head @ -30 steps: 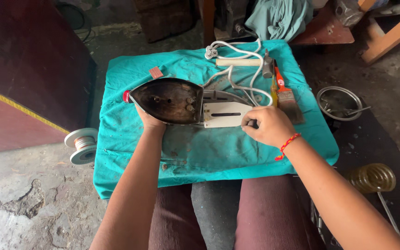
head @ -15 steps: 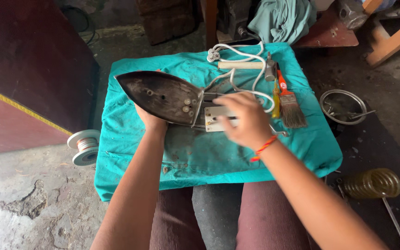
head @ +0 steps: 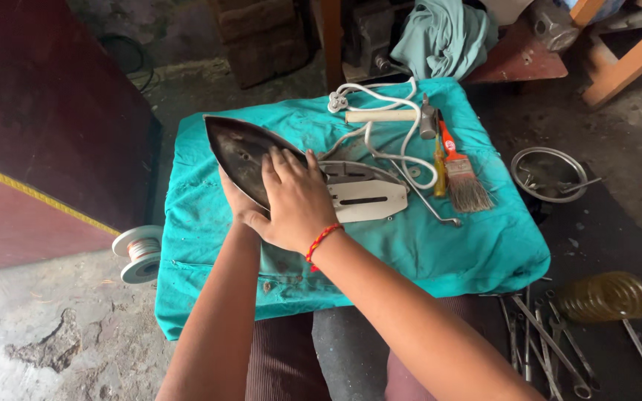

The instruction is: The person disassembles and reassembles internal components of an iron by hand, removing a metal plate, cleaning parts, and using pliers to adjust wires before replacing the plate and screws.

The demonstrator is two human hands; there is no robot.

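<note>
Old iron soleplate (head: 238, 152) sat tilted on the teal cloth (head: 477, 245), right hand (head: 296, 200) spread flat over it, left hand (head: 235, 202) cupped underneath gripping its edge, brush (head: 464, 178) nearby

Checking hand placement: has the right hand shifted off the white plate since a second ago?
Yes. The right hand has moved leftward off the white plate, away from the paintbrush, onto the dark iron soleplate.

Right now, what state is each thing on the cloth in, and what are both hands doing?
Iron soleplate: tipped up, dark underside showing.
Left hand: grip under the soleplate.
Right hand: flat on the soleplate, fingers spread.
Light metal cover plate: lying flat beside it.
White cord: loosely looped.
Paintbrush: lying flat.
Teal cloth: spread out, stained.
</note>
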